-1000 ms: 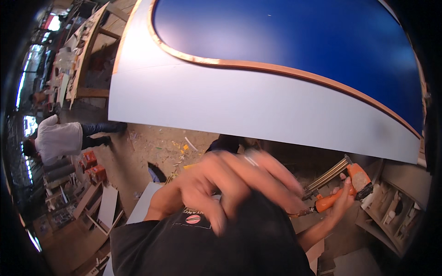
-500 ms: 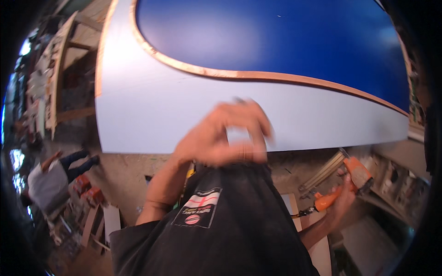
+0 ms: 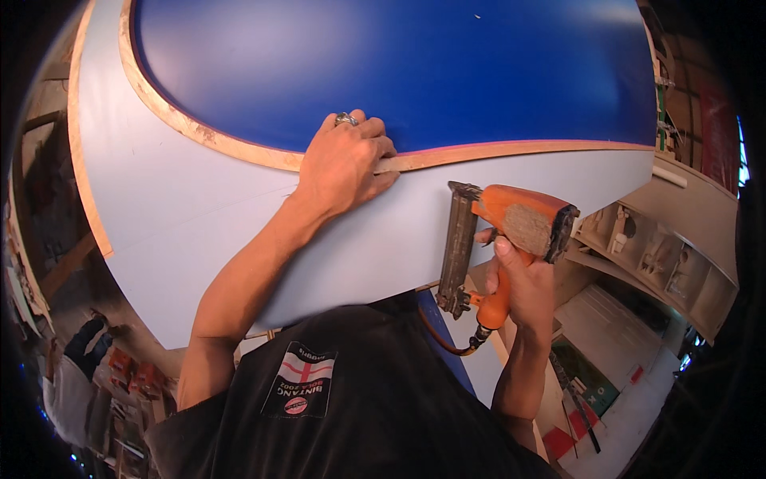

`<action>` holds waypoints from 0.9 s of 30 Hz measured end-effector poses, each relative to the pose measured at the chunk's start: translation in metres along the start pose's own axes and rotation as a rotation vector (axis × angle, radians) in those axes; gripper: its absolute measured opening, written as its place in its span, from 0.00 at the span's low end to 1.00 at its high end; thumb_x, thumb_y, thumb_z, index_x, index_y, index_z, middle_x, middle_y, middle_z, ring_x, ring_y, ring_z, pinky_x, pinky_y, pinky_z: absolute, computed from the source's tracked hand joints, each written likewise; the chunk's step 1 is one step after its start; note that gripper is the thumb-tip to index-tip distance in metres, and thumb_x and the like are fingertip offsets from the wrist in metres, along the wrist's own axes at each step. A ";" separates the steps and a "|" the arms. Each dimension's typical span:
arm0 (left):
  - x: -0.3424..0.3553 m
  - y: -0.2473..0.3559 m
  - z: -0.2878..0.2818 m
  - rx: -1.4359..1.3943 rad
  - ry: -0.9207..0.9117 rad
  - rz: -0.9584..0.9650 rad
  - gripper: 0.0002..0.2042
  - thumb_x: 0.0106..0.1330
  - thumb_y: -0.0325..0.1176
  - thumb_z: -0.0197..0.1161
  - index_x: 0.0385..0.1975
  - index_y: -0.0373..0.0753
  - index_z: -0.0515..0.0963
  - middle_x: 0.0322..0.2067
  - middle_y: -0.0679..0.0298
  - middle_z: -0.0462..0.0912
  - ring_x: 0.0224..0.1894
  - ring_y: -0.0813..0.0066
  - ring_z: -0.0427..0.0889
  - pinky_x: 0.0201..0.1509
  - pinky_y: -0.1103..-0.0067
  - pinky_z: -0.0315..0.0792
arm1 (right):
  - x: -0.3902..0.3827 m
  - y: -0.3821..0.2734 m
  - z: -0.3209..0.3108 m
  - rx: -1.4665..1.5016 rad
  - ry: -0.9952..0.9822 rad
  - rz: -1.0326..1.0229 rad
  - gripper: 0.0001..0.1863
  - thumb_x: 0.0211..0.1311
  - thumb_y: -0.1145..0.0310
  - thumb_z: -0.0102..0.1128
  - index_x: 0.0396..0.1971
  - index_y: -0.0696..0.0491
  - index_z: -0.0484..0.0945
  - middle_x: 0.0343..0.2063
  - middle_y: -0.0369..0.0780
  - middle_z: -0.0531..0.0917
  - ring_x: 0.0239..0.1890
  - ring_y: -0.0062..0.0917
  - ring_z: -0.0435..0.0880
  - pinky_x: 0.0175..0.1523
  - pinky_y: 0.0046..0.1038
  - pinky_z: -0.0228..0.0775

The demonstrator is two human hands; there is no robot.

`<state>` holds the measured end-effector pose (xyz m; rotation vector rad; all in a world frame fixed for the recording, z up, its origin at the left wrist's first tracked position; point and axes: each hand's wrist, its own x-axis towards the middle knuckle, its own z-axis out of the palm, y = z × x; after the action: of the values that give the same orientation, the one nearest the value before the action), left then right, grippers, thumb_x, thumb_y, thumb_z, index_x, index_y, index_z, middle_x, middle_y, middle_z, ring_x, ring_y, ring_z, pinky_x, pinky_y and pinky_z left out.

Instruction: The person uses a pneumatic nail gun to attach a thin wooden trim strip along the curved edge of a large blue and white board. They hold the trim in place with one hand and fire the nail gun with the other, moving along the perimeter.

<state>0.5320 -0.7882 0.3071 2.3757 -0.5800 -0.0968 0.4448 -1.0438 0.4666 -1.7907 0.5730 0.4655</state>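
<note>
My left hand (image 3: 341, 164), with a ring on one finger, grips the curved wooden strip (image 3: 495, 150) between its thumb and fingers. This strip runs along the border between a glossy blue surface (image 3: 399, 68) and a pale grey-white panel (image 3: 191, 215). My right hand (image 3: 523, 287) is wrapped round the handle of an orange air nail gun (image 3: 515, 209), held over the near right part of the pale panel. Its dark magazine and nose stay short of the strip, apart from it. A hose (image 3: 447, 345) hangs from the handle.
Far to the lower left a person (image 3: 68, 391) is near some red boxes (image 3: 136, 371). At the right stands a pale wooden piece with open compartments (image 3: 654, 247). A narrow wood edging (image 3: 84, 160) lines the panel's left side.
My left hand has gone from a blurred, empty curl above the near edge onto the strip. The nail gun has come up from low on the right to over the panel. The view has shifted.
</note>
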 end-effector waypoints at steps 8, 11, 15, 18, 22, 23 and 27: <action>0.002 -0.010 -0.001 -0.008 -0.054 -0.039 0.10 0.55 0.40 0.78 0.33 0.44 0.90 0.34 0.68 0.78 0.43 0.67 0.76 0.49 0.69 0.69 | 0.029 -0.017 0.038 -0.062 -0.065 0.036 0.18 0.77 0.67 0.65 0.58 0.61 0.79 0.47 0.41 0.88 0.23 0.15 0.78 0.28 0.21 0.73; 0.002 -0.010 0.000 -0.031 -0.043 -0.036 0.10 0.55 0.39 0.79 0.33 0.45 0.90 0.34 0.68 0.78 0.43 0.67 0.76 0.49 0.69 0.68 | 0.036 -0.019 0.041 -0.064 -0.073 0.051 0.17 0.77 0.67 0.65 0.58 0.61 0.78 0.47 0.41 0.88 0.23 0.15 0.78 0.27 0.21 0.73; 0.004 -0.011 -0.002 -0.039 -0.037 -0.029 0.10 0.54 0.39 0.79 0.32 0.44 0.89 0.34 0.69 0.78 0.43 0.67 0.76 0.48 0.69 0.68 | 0.041 -0.021 0.044 -0.075 -0.070 0.060 0.17 0.77 0.67 0.65 0.57 0.62 0.78 0.47 0.42 0.88 0.22 0.16 0.78 0.27 0.22 0.74; 0.002 -0.010 -0.002 -0.056 -0.019 -0.025 0.09 0.54 0.38 0.80 0.31 0.44 0.88 0.34 0.69 0.77 0.42 0.67 0.76 0.47 0.69 0.67 | 0.040 -0.023 0.046 -0.075 -0.056 0.056 0.18 0.76 0.67 0.66 0.57 0.62 0.78 0.46 0.42 0.88 0.22 0.16 0.78 0.27 0.22 0.74; 0.000 -0.007 -0.001 -0.091 0.000 -0.015 0.09 0.53 0.36 0.80 0.30 0.44 0.87 0.34 0.69 0.77 0.42 0.67 0.75 0.46 0.69 0.67 | 0.037 -0.030 0.048 -0.138 -0.020 0.116 0.17 0.75 0.69 0.67 0.56 0.62 0.79 0.44 0.42 0.88 0.21 0.16 0.78 0.26 0.22 0.74; 0.001 -0.006 -0.001 -0.096 -0.001 -0.014 0.09 0.52 0.35 0.80 0.29 0.44 0.87 0.34 0.69 0.77 0.42 0.67 0.75 0.46 0.69 0.66 | 0.036 -0.029 0.048 -0.166 -0.007 0.127 0.17 0.75 0.69 0.67 0.56 0.62 0.79 0.44 0.42 0.88 0.21 0.16 0.78 0.26 0.22 0.74; -0.001 0.000 -0.002 -0.091 -0.005 -0.010 0.09 0.52 0.35 0.80 0.29 0.44 0.87 0.34 0.69 0.76 0.42 0.67 0.75 0.46 0.69 0.66 | 0.031 -0.025 0.041 -0.270 0.004 0.206 0.15 0.75 0.70 0.68 0.54 0.63 0.80 0.42 0.41 0.89 0.20 0.16 0.79 0.25 0.22 0.75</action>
<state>0.5313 -0.7861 0.3080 2.2909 -0.5542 -0.1307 0.4835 -1.0026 0.4565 -1.9973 0.7288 0.7080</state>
